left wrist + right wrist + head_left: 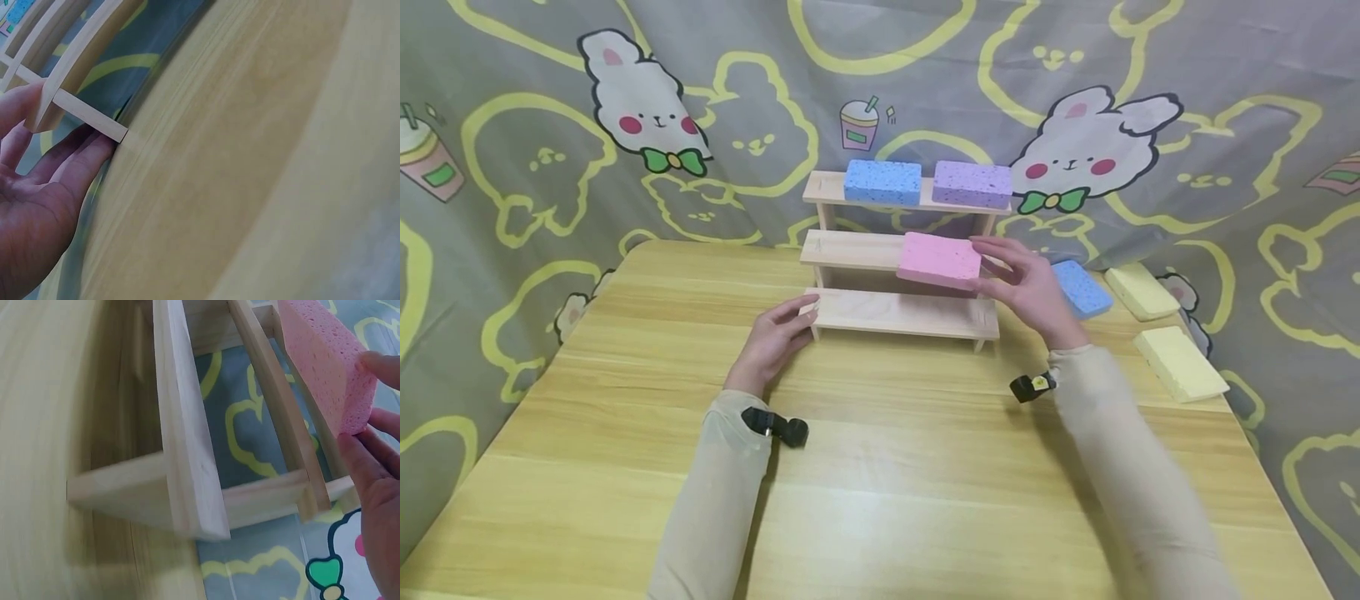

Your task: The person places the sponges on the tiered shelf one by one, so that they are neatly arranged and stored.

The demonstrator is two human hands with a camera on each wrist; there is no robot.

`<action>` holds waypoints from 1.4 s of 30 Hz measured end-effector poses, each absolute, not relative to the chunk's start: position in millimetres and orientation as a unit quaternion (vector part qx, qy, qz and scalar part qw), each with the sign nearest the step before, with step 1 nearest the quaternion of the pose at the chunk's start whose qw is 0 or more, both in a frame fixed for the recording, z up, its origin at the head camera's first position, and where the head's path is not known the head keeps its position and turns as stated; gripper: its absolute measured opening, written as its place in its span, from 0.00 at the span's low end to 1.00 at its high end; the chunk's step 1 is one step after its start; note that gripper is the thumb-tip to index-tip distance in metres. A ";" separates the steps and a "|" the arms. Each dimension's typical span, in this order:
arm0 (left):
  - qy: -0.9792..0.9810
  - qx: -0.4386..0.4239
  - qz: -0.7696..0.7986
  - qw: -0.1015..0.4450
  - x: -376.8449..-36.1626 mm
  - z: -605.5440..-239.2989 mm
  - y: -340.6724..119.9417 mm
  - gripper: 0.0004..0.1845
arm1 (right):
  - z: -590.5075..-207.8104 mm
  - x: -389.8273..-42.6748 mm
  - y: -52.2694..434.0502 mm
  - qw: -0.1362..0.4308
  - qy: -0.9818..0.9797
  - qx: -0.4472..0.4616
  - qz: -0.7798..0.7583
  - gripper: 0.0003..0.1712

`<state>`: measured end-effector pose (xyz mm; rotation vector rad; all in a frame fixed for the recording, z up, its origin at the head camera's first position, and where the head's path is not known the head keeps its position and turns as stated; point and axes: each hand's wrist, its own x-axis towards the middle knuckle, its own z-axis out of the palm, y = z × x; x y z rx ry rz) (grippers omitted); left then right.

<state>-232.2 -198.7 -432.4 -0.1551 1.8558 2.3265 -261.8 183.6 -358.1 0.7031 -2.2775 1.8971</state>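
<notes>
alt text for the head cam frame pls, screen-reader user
A right hand holds a pink sponge on the middle step of a three-step wooden rack, while the left hand steadies the rack's bottom-left corner. Blue and purple sponges sit on the top step.

We see a stepped rack (pixel 901 312) w/ three shelves at the back-centre of the surface (pixel 880 467). Top shelf: two sponges side by side, left one (pixel 882 182), right one (pixel 972 184). Middle shelf: a third sponge (pixel 938 260) at its right end, right hand (pixel 1030 287) touching it. Left hand (pixel 772 342) rests at the bottom shelf's left end. Right of the rack, on the surface: one sponge (pixel 1081 288) nearest, then two more, rear (pixel 1141 292) and front (pixel 1180 363).
</notes>
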 end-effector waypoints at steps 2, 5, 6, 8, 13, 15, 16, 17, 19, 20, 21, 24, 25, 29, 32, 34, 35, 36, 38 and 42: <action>0.619 -0.049 0.779 0.081 -232.2 -431.2 -198.9 0.23 | -357.4 -265.1 178.7 0.044 -0.746 0.233 0.622 0.30; 0.619 -0.048 0.780 0.080 -232.5 -430.3 -198.4 0.23 | -356.7 -269.8 172.2 0.041 -0.745 0.238 0.622 0.30; 0.620 -0.048 0.779 0.081 -232.3 -430.2 -198.4 0.23 | -356.7 -271.2 170.5 0.041 -0.744 0.238 0.623 0.30; 0.622 -0.049 0.777 0.081 -232.3 -430.6 -198.3 0.23 | -356.3 -273.4 167.4 0.041 -0.744 0.237 0.623 0.30; 0.627 -0.051 0.774 0.081 -231.8 -431.5 -198.8 0.22 | -354.9 -278.3 158.1 0.042 -0.741 0.240 0.626 0.30; 0.626 -0.050 0.774 0.080 -231.9 -431.6 -198.7 0.22 | -354.9 -281.0 153.9 0.040 -0.736 0.243 0.630 0.29; 0.625 -0.050 0.775 0.079 -232.0 -431.6 -198.6 0.22 | -354.9 -282.4 151.8 0.039 -0.736 0.244 0.630 0.29; 0.624 -0.051 0.776 0.079 -232.0 -431.6 -198.6 0.22 | -355.0 -283.8 149.7 0.037 -0.735 0.245 0.631 0.29; 0.624 -0.051 0.776 0.080 -231.8 -431.6 -198.7 0.22 | -355.3 -286.8 145.7 0.031 -0.736 0.243 0.630 0.30; 0.624 -0.053 0.775 0.080 -231.6 -431.5 -198.6 0.22 | -355.5 -288.4 143.7 0.029 -0.737 0.243 0.630 0.30; 0.625 -0.055 0.775 0.079 -231.4 -431.4 -198.7 0.22 | -355.5 -289.9 141.7 0.028 -0.738 0.242 0.629 0.30; 0.626 -0.053 0.774 0.080 -231.2 -431.5 -199.4 0.22 | -355.0 -293.6 135.0 0.021 -0.739 0.237 0.630 0.30; 0.626 -0.054 0.774 0.078 -231.1 -431.3 -199.1 0.22 | -354.8 -294.6 132.7 0.018 -0.739 0.234 0.632 0.31; 0.627 -0.054 0.773 0.080 -231.1 -431.9 -199.1 0.22 | -353.6 -298.0 123.3 0.001 -0.741 0.226 0.632 0.32; 0.629 -0.056 0.771 0.080 -231.1 -432.2 -198.7 0.22 | -352.8 -301.1 117.8 -0.002 -0.748 0.231 0.622 0.31; 0.628 -0.056 0.772 0.079 -231.5 -432.1 -198.1 0.22 | -352.2 -303.3 115.1 0.002 -0.751 0.235 0.617 0.31; 0.627 -0.055 0.773 0.079 -231.8 -432.1 -198.0 0.22 | -351.8 -304.4 113.9 0.002 -0.751 0.237 0.617 0.30; 0.626 -0.054 0.774 0.079 -231.9 -432.0 -198.0 0.22 | -351.2 -305.3 112.9 0.000 -0.749 0.237 0.619 0.30; 0.625 -0.054 0.775 0.078 -232.2 -431.7 -197.9 0.22 | -350.8 -307.5 110.8 -0.005 -0.749 0.236 0.619 0.30; 0.627 -0.055 0.773 0.079 -232.3 -431.2 -198.4 0.22 | -350.7 -310.5 106.6 -0.022 -0.749 0.235 0.618 0.32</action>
